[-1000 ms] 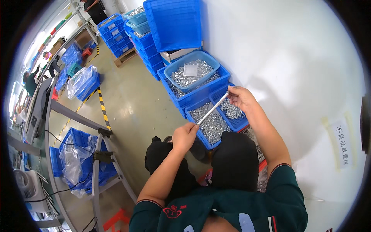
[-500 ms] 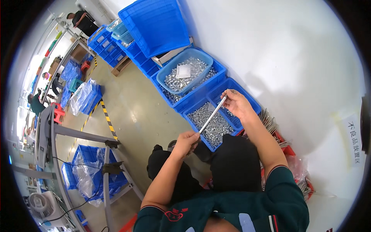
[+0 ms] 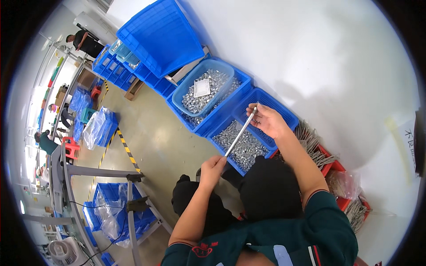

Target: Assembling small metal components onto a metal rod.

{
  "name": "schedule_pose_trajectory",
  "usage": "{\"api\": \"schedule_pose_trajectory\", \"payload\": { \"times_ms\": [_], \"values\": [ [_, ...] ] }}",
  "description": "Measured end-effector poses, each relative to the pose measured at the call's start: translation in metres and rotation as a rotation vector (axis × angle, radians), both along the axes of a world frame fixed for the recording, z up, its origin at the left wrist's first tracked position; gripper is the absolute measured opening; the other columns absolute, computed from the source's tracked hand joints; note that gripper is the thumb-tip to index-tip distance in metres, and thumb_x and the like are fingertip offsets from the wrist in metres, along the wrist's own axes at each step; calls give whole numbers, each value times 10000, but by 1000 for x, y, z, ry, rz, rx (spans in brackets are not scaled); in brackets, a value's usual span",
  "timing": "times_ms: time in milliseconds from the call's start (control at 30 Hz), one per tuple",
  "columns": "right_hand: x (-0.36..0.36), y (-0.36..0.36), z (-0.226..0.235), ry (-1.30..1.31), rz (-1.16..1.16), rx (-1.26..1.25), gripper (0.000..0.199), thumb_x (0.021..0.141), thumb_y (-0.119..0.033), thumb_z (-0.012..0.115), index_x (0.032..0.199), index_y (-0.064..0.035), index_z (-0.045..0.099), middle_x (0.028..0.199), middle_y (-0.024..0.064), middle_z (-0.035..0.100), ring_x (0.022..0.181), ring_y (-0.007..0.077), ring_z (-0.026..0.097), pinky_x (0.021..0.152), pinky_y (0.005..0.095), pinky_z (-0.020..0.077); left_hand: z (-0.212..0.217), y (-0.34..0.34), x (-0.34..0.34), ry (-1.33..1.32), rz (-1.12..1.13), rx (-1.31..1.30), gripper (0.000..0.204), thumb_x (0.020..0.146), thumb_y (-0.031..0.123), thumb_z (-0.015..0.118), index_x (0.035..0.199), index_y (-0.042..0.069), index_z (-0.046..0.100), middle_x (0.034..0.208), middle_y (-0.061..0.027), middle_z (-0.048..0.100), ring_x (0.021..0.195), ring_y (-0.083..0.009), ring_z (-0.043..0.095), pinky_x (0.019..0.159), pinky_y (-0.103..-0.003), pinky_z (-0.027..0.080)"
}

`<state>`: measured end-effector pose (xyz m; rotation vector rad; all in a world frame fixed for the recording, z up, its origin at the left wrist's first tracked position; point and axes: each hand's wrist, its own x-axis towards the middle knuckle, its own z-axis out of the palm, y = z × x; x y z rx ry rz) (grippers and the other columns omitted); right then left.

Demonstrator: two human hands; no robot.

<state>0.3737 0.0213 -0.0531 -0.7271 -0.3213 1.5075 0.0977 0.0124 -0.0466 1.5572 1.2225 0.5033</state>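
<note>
A slim silver metal rod (image 3: 238, 135) slants between my hands, its upper end toward the right. My left hand (image 3: 211, 172) is closed around the lower end, thumb on top. At the upper end, my right hand (image 3: 269, 122) touches the rod with its fingertips, the other fingers partly curled. Small dark bits appear by its palm, too small to name. Beneath the rod lies a divided blue basket (image 3: 263, 94). Small silver metal parts (image 3: 246, 151) fill its nearer compartment, while the farther one is partly hidden by my right hand.
Beyond the basket, a light-blue tub (image 3: 178, 98) of metal parts sits in a larger blue crate (image 3: 200, 129). Red bins (image 3: 338, 166) with thin metal rods stand at right along the white wall (image 3: 328, 57). A grey metal frame (image 3: 102, 171) stands at left. People work far left.
The view has shifted, moving the crates left. My right hand's fingers have opened a little around the rod's upper end. My left hand still grips the lower end.
</note>
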Motion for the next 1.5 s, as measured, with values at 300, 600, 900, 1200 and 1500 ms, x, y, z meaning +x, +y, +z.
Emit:
{"api": "schedule_pose_trajectory", "payload": {
  "times_ms": [300,600,900,1200,1500],
  "values": [
    [-4,2,3,51,7,164,223,858,-216,598,999,-44,598,966,71,619,933,167,582,791,288,422,20,-1,-2,-319,-92,-539,253,894,272,521,788,49,574,562,2,467,408,-73,367,361,-213,249],
    [-24,-6,29,-168,-21,-95,255,886,-279,551,1063,-101,591,975,33,618,906,141,580,737,272,420,7,-10,7,-163,73,-103,239,876,226,563,770,14,600,547,44,448,469,-38,384,427,-208,289],
    [-20,-21,-34,-1157,-114,-142,214,838,-207,565,1006,-98,641,844,67,642,662,171,588,589,307,453,-12,7,13,-130,-2,-220,246,877,241,516,798,23,600,555,28,457,471,-64,396,431,-229,294],
    [-45,-34,-11,-1900,-62,756,340,706,-121,666,1037,-193,636,810,47,502,683,212,544,560,317,452,-5,19,40,-201,-22,-446,199,875,203,496,931,34,584,596,1,474,416,-80,396,364,-224,285],
    [-47,-26,-34,-2004,-51,900,151,732,-144,566,875,-125,611,706,36,466,671,203,555,542,318,461,-20,13,51,-55,-78,-357,186,855,191,504,780,30,560,597,-15,485,426,-100,421,373,-248,307]
  ]
}}
